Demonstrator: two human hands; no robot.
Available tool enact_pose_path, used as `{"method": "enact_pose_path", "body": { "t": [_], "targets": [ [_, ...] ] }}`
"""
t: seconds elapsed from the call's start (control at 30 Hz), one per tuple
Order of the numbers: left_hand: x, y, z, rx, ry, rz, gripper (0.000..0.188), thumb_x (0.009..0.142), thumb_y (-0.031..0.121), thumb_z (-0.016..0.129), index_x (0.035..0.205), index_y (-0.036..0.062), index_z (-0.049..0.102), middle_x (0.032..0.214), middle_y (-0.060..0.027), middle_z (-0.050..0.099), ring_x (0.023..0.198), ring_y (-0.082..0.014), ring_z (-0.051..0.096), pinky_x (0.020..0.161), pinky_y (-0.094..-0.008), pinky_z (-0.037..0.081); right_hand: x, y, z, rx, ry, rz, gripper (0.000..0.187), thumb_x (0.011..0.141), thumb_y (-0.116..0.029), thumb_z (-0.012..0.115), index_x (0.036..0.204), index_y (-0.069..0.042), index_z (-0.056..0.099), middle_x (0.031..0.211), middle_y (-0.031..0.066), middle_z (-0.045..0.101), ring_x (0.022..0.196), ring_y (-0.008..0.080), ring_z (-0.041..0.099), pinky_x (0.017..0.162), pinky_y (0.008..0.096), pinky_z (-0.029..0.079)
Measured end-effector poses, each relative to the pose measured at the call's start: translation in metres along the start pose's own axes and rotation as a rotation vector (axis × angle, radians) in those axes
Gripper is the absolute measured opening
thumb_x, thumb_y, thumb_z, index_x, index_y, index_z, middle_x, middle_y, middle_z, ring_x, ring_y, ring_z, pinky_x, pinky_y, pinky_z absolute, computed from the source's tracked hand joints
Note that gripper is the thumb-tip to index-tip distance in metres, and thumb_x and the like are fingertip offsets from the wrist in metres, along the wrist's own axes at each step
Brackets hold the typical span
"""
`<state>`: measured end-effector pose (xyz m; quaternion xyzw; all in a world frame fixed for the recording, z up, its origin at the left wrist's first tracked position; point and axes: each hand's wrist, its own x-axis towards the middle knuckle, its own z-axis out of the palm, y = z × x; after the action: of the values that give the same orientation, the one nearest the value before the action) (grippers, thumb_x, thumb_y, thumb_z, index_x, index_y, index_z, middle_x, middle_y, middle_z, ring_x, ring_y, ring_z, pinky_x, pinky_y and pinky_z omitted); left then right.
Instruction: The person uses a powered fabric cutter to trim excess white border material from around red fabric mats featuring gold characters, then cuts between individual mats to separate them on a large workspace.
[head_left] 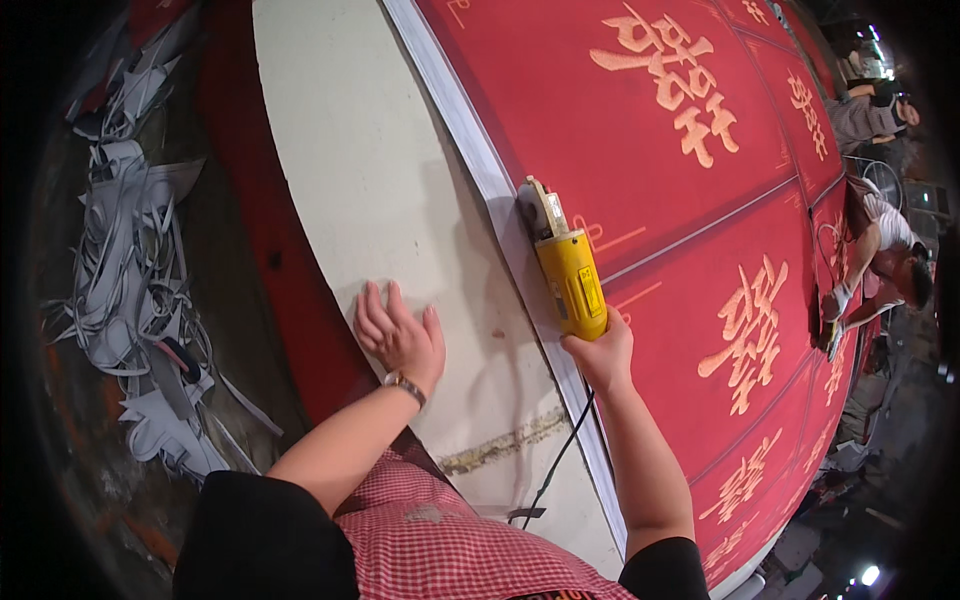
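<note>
Right hand (605, 352) is gripping the rear of the yellow power cutter (572, 285), which is sitting at the red sheet's (590, 130) edge; left hand (400, 335) is lying open, palm down on the pale tabletop (350, 150). Cutter is looking rigid, moderately heavy, likely smooth-shelled; I'd be holding the rear body, clear of the front head, cord (560, 455) trailing

Lays left hand (402, 338) palm down with thumb (432, 324) apart, angling left forearm (345, 442) inward. Curls right hand (606, 354) into a grip, extending bare right forearm (647, 455) almost straight ahead.
</note>
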<state>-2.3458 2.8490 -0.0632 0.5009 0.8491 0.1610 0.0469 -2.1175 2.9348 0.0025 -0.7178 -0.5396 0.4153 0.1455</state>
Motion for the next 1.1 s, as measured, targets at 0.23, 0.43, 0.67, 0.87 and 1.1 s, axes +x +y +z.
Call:
{"method": "enact_pose_path", "body": {
  "t": [0.23, 0.43, 0.67, 0.87, 1.1],
  "targets": [
    [0.087, -0.025, -0.037, -0.285, -0.08, 0.308, 0.069, 0.076, 0.015, 0.062, 0.135, -0.0015, 0.03, 0.138, -0.0265, 0.031, 0.126, -0.0428, 0.031, 0.105, -0.0553, 0.018, 0.031, -0.049, 0.018, 0.009, 0.044, 0.059, 0.051, 0.061, -0.016, 0.072, 0.107, 0.001, 0.059, 0.091, 0.0169, 0.066, 0.088, 0.0274, 0.066, 0.079, 0.0349, 0.05],
    [0.345, -0.063, 0.006, 0.053, 0.329, 0.333, 0.045, 0.083, 0.023, 0.061, 0.122, 0.005, 0.047, 0.134, -0.0195, 0.04, 0.126, -0.0354, 0.036, 0.103, -0.0573, 0.023, 0.061, -0.089, 0.038, 0.038, 0.0, 0.097, 0.051, 0.061, -0.015, 0.072, 0.107, 0.001, 0.058, 0.091, 0.0165, 0.066, 0.087, 0.0269, 0.066, 0.079, 0.0349, 0.05],
    [0.405, -0.082, 0.039, 0.216, 0.26, 0.152, 0.041, 0.086, 0.032, 0.057, 0.118, 0.0073, 0.051, 0.131, -0.0131, 0.046, 0.125, -0.0318, 0.037, 0.104, -0.0516, 0.027, 0.099, -0.127, 0.053, 0.003, 0.0, 0.07, 0.053, 0.061, -0.015, 0.072, 0.109, 0.001, 0.058, 0.094, 0.0161, 0.067, 0.09, 0.0269, 0.065, 0.081, 0.0354, 0.049],
    [0.399, -0.075, 0.037, 0.25, 0.22, 0.135, 0.039, 0.084, 0.032, 0.06, 0.114, 0.0072, 0.052, 0.13, -0.0135, 0.046, 0.124, -0.0319, 0.037, 0.103, -0.0517, 0.029, 0.129, -0.152, 0.069, 0.044, -0.007, 0.104, 0.054, 0.061, -0.016, 0.072, 0.11, 0.002, 0.057, 0.095, 0.0164, 0.067, 0.091, 0.0257, 0.065, 0.082, 0.0342, 0.05],
    [0.4, -0.074, 0.031, 0.221, 0.202, 0.124, 0.041, 0.084, 0.029, 0.06, 0.117, 0.0071, 0.051, 0.131, -0.0138, 0.045, 0.124, -0.0325, 0.038, 0.102, -0.0504, 0.028, 0.166, -0.186, 0.087, 0.059, -0.036, 0.099, 0.054, 0.061, -0.016, 0.072, 0.11, 0.002, 0.057, 0.095, 0.0165, 0.067, 0.09, 0.0265, 0.065, 0.082, 0.0336, 0.05]
  ]
}}
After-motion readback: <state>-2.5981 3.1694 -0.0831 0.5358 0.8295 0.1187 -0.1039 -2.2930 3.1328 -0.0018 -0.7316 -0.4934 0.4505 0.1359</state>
